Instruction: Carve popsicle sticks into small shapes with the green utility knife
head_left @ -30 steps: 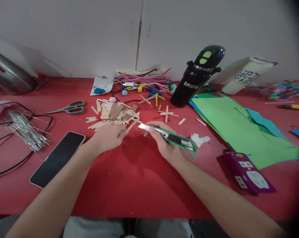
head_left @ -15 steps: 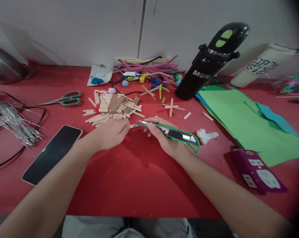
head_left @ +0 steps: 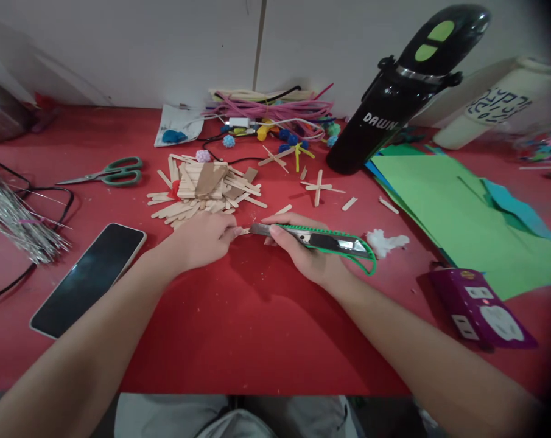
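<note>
My right hand (head_left: 305,255) is closed around a green utility knife (head_left: 330,242), blade pointing left. The blade tip meets a small wooden craft stick (head_left: 244,231) on the red table (head_left: 238,322). My left hand (head_left: 202,238) lies knuckles up with its fingertips pinching that stick's left end. Just behind my left hand is a heap of wooden craft sticks (head_left: 206,191) with a glued flat panel on top.
Green-handled scissors (head_left: 115,172) and a black phone (head_left: 90,277) lie left, near silver wires (head_left: 14,222). A black bottle (head_left: 400,97), green and blue paper sheets (head_left: 462,213), a purple power strip (head_left: 483,307), white fluff (head_left: 385,242) and stick crosses (head_left: 318,187) are right.
The knife came down and left until its blade reached the stick held by my left hand. The view shifted, so everything sits a little lower and further left.
</note>
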`<state>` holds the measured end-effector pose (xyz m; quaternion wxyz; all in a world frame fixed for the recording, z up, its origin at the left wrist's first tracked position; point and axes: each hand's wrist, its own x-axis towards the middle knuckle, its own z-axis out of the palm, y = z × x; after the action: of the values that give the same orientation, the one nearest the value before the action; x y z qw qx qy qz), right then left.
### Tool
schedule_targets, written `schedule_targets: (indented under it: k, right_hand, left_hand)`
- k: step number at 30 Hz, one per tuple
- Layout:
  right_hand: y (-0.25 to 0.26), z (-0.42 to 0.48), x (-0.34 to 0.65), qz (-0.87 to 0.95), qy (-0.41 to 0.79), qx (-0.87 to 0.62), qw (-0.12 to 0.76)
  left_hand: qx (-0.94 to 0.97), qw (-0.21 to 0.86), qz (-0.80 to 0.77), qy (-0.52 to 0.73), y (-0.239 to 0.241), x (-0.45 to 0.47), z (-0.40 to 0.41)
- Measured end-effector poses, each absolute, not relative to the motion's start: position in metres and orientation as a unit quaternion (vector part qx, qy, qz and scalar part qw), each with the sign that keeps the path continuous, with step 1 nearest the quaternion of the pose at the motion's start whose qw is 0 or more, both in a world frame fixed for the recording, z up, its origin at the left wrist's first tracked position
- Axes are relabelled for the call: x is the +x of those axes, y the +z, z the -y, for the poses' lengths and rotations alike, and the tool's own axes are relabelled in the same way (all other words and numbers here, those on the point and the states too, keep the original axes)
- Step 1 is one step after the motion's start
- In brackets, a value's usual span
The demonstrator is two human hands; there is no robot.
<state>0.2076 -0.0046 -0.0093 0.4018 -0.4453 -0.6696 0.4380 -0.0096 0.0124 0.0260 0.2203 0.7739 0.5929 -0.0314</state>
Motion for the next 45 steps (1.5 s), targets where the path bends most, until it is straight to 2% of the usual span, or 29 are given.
schedule_targets:
  k: [45]
  right_hand:
    - [-0.0091,0.0080,0.1989,0.694,0.401,-0.436,0.410]
  left_hand:
    - [0.771,0.183,-0.609,-0.034,0.0226,-0.0053,-0.0092]
